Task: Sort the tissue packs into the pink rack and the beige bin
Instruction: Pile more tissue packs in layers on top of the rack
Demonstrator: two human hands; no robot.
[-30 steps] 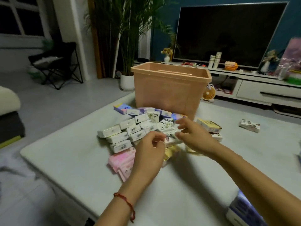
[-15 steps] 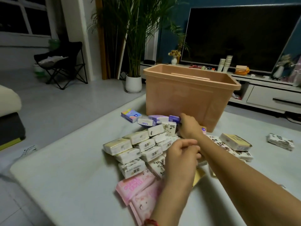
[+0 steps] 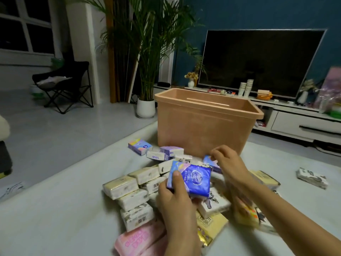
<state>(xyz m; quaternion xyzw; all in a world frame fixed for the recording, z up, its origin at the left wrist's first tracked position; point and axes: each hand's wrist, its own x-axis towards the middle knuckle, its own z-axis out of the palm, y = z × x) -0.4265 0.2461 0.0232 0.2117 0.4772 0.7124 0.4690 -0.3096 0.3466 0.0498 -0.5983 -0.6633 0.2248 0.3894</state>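
Head view, left grip [image 3: 175, 200] clutching blue pack [image 3: 195, 178], right grip [image 3: 230, 165] pinching purple pack [image 3: 209, 160], beige bin [image 3: 203, 130] behind.

The near wall of the beige bin [image 3: 201, 133] hides its interior. The blue pack [image 3: 193, 179] and the right grip [image 3: 230, 167] cover most of the purple pack [image 3: 209, 160]. The bottom edge cuts off the pink packs [image 3: 136, 241]; their print is blurred.

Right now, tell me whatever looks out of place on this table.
One black-and-white tissue pack lies alone on the right, well apart from the jumbled heap before the beige bin. The pink rack is not in view.
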